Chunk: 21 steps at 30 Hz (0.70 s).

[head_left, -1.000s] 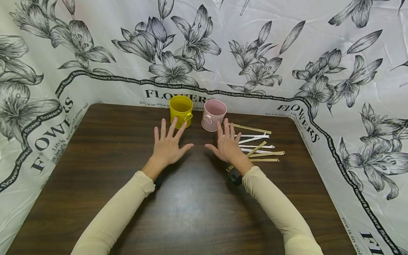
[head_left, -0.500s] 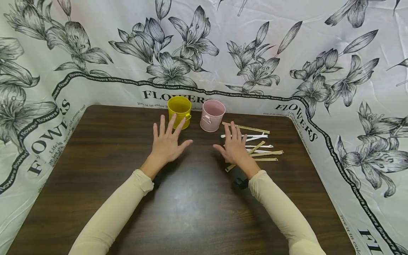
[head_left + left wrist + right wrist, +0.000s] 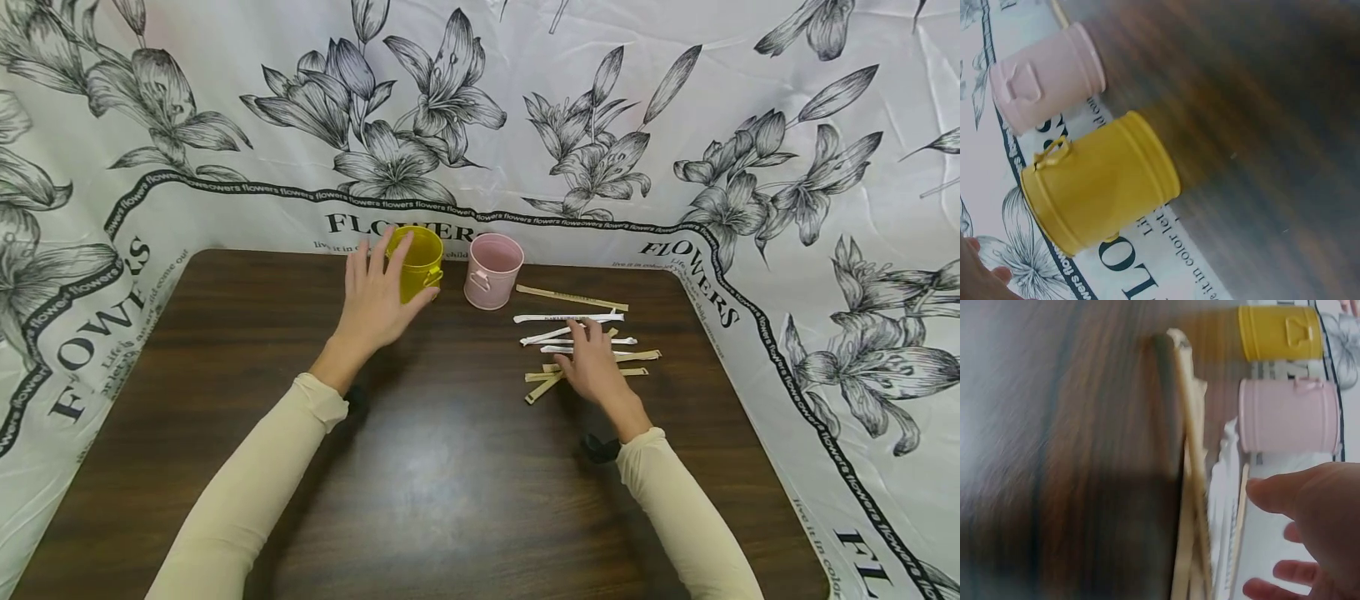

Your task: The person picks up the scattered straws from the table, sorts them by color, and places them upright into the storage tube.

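Note:
A yellow toy bucket [image 3: 424, 265] stands near the table's back edge, with a pink bucket [image 3: 495, 287] to its right. My left hand [image 3: 371, 310] reaches up beside the yellow bucket, fingers extended and thumb apart, overlapping its left side in the head view. In the left wrist view, only fingertips [image 3: 1002, 274] show, apart from the yellow bucket. My right hand [image 3: 596, 368] hovers over slim paper-wrapped sticks, white ones [image 3: 536, 317] and tan ones [image 3: 542, 390], its fingers loosely bent. The right wrist view shows its thumb apart from the fingers, nothing between them.
One tan wrapped stick [image 3: 572, 297] lies behind the others, right of the pink bucket. The dark wooden table [image 3: 450, 467] extends toward the person. A white floral cloth [image 3: 600, 192] hangs behind and at both sides of the table.
My left hand has moved forward and left to the yellow bucket. The right hand has shifted right and slightly down over the sticks, its spread fingers now bent. The buckets have stayed put.

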Tool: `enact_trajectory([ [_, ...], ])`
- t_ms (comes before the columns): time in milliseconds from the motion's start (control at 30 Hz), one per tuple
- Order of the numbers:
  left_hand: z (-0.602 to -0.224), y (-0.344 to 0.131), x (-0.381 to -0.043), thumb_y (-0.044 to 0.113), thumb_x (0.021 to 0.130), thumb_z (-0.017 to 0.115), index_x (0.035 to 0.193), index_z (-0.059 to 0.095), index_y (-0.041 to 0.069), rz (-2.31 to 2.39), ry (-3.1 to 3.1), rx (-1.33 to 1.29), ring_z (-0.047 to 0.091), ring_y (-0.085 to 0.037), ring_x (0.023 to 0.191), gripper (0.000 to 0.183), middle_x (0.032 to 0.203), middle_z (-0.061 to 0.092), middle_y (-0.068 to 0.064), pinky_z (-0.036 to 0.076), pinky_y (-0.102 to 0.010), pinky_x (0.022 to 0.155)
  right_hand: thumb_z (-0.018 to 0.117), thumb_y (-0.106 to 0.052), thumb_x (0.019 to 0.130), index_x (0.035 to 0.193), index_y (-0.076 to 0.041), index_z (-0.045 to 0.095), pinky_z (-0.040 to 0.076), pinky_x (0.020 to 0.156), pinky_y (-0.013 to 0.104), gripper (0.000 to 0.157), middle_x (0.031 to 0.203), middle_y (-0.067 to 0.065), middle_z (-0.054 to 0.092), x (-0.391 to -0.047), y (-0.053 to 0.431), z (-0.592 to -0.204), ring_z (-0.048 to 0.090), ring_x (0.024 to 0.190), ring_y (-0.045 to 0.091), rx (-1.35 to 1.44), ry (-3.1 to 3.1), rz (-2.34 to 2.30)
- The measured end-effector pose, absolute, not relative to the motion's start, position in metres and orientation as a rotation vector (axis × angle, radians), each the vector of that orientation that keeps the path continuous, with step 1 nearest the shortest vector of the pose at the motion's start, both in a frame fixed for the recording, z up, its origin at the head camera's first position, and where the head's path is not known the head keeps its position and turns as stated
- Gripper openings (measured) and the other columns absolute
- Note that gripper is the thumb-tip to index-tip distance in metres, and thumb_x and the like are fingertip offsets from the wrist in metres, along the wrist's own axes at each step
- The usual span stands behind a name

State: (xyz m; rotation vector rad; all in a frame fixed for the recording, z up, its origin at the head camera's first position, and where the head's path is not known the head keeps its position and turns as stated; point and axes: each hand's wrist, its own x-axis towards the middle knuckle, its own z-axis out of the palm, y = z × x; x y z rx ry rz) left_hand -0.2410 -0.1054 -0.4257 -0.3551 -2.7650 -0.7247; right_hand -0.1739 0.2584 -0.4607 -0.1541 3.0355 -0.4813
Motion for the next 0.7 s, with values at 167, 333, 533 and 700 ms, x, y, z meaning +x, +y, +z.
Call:
enact_trajectory([
  [167, -0.414, -0.107, -0.259, 0.062, 0.093, 0.062, 0.164, 0.015, 0.032, -0.803, -2.719, -0.371, 0.005, -0.043, 0.159, 0.091, 0.173, 0.011, -0.006, 0.016, -0.069, 0.123, 0.062, -0.022, 0.102, 0.147, 0.002, 0.045, 0.040, 0.112, 0.061, 0.054, 0.150, 0.031, 0.037, -0.172, 0.272, -0.467, 0.038, 0.138, 0.050, -0.191, 3.078, -0.463],
  [333, -0.407, -0.105, -0.274, 0.061, 0.092, 0.064, 0.165, 0.016, 0.027, -0.897, -2.686, -0.364, 0.017, -0.040, 0.156, 0.094, 0.170, 0.021, -0.009, 0.017, -0.060, 0.127, 0.066, -0.013, 0.098, 0.131, 0.003, 0.060, 0.050, 0.097, 0.054, 0.037, 0.130, 0.027, 0.052, -0.171, 0.276, -0.475, 0.056, 0.116, 0.042, -0.312, 3.129, -0.531],
  [533, -0.410, -0.104, -0.294, 0.070, 0.086, 0.065, 0.164, 0.018, 0.026, -1.006, -2.721, -0.292, 0.022, -0.033, 0.155, 0.101, 0.170, 0.024, -0.005, 0.022, -0.057, 0.126, 0.062, -0.002, 0.096, 0.117, 0.001, 0.067, 0.054, 0.083, 0.047, 0.021, 0.115, 0.021, 0.057, -0.168, 0.276, -0.484, 0.063, 0.091, 0.031, -0.363, 3.108, -0.640],
  [700, -0.417, -0.104, -0.309, 0.075, 0.079, 0.069, 0.165, 0.016, 0.029, -1.082, -2.773, -0.189, 0.021, -0.033, 0.156, 0.111, 0.170, 0.024, -0.006, 0.025, -0.063, 0.123, 0.062, 0.000, 0.095, 0.109, -0.001, 0.071, 0.052, 0.081, 0.043, 0.017, 0.109, 0.017, 0.059, -0.167, 0.273, -0.488, 0.059, 0.090, 0.028, -0.372, 3.081, -0.713],
])
